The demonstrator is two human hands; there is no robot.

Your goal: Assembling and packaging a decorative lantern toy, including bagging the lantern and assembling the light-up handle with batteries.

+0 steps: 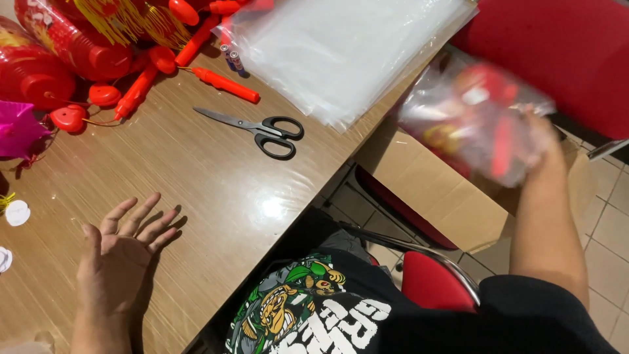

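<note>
My left hand (124, 252) lies flat on the wooden table (209, 177), fingers spread, holding nothing. My right hand (540, 141) is stretched out to the right past the table edge, gripping a clear plastic bag (468, 121) filled with red and yellow parts. The bag is blurred and hangs over an open cardboard box (432, 190) beside the table.
Black-handled scissors (259, 128) lie mid-table. A stack of clear plastic bags (341, 49) sits at the far edge. Red lanterns (59, 46), red plastic sticks (226, 84) and a pink ornament (16, 128) crowd the far left. A red chair (432, 285) stands at my right.
</note>
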